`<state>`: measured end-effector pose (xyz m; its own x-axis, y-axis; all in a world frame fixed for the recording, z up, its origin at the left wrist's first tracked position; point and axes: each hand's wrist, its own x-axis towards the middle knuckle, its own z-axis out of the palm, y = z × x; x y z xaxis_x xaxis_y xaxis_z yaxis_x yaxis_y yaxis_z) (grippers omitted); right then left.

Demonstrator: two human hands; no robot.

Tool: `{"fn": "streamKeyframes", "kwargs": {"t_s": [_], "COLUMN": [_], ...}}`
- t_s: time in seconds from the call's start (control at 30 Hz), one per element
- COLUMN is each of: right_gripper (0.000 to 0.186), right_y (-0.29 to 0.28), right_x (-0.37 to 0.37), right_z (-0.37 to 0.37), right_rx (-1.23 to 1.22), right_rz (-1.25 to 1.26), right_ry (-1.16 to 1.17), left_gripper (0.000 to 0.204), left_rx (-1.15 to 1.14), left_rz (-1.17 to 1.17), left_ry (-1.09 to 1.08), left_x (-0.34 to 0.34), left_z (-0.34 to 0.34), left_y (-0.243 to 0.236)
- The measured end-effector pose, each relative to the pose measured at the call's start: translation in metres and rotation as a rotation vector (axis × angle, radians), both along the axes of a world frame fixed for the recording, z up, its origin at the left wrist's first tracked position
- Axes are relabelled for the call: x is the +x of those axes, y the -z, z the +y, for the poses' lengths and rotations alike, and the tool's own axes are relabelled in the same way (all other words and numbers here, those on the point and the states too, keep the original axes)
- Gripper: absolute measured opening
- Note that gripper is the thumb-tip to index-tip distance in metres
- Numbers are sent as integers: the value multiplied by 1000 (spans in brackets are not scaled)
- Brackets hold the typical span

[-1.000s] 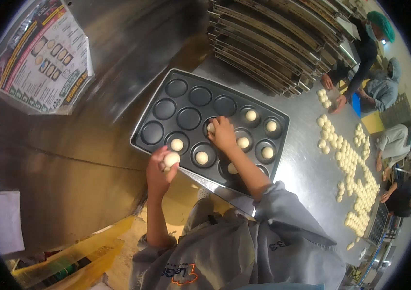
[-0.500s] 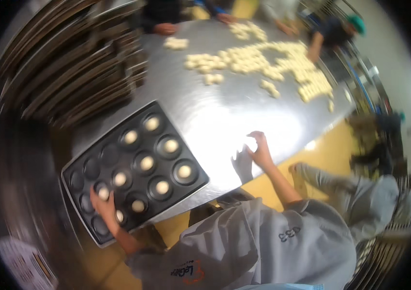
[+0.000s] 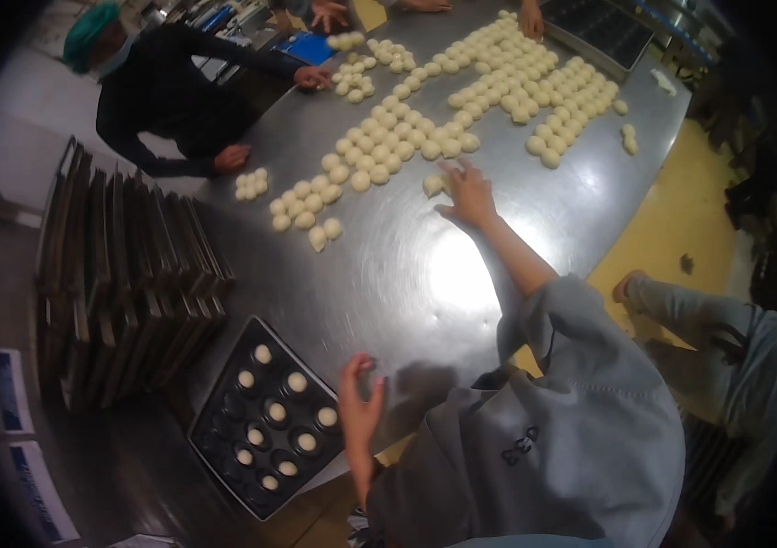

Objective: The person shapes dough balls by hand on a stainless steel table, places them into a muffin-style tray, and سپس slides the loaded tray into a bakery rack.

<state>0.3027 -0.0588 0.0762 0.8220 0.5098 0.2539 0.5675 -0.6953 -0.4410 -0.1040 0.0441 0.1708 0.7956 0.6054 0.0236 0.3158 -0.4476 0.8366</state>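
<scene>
My right hand [image 3: 472, 196] is stretched over the steel table, its fingers spread beside a pale dough ball [image 3: 432, 185]. Whether the fingertips touch it I cannot tell. My left hand [image 3: 360, 402] hangs by the right edge of a dark baking tray [image 3: 258, 331], fingers loosely bent, thumb apart, holding nothing. Single dough balls [image 3: 277, 412] sit in several of the tray's round hollows; hollows along its left side hold none. Beyond my right hand spreads a large group of dough balls [image 3: 379, 151].
Stacked trays [image 3: 124, 292] stand to the left. Across the steel table [image 3: 379, 292], a person in dark clothes and a green cap [image 3: 169, 100] works by a small dough cluster [image 3: 252, 184]. Other people's hands [image 3: 328, 15] reach in at the far edge. Another dark tray [image 3: 594, 32] lies far right.
The view has swung left. My right hand has moved forward to the dough balls. My left hand has come away from a dough ball in the tray and now sits beside the tray's right edge.
</scene>
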Motion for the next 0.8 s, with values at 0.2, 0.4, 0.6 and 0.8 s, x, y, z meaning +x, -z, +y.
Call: {"fn": "streamKeyframes", "kwargs": {"t_s": [0.2,0.4,0.6,0.8], "right_gripper": [39,40,81,78], "right_y": [51,-12,-20,19], "right_x": [56,55,-88,-45], "right_z": [25,3,-49,-119], "right_rx": [283,496,305,-21], "right_rz": [-66,859,755,531], "right_ry": [-301,-318,-884,-908], "left_gripper": [46,56,52,20], "left_rx": [79,-311,-591,-509], "left_rz": [104,-33,-63,110], "left_ry": [186,29,-174,-218], "left_x": [103,141,163,101], "left_z": [-40,-45,-62,-46], "left_y": [3,37,75,113]}}
